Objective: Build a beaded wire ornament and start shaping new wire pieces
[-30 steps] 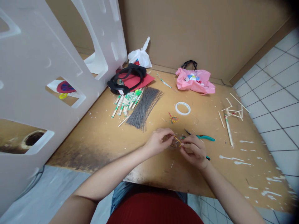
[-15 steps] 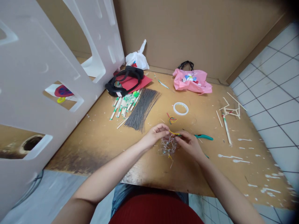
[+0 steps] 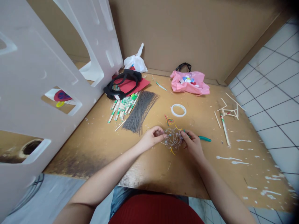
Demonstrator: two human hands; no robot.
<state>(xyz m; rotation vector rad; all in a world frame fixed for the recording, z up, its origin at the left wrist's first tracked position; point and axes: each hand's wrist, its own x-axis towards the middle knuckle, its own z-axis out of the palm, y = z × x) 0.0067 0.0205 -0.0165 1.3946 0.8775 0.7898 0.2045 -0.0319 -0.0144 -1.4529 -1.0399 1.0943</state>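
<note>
A loose tangle of thin silvery wires with small clear bead-like pieces hangs between my hands, low over the table. Short yellow bits stick out at its top and bottom. My left hand pinches its left edge between thumb and fingers. On the opposite edge, the fingertips of my right hand close on the tangle. A teal handle pokes out beyond the right hand, the rest of that tool being hidden. Just past the tangle lies a small heap of red, yellow and green wires.
A white tape ring lies farther back. Grey wire rods, wrapped chopsticks and a black headset crowd the left. A pink bag holds colourful caps. At right stands a stick frame; a white panel borders the left.
My left hand has let go of the yellow wire and moved down onto the tangle's left edge. The tangle is raised and spread wider, with my right hand on its right edge.
</note>
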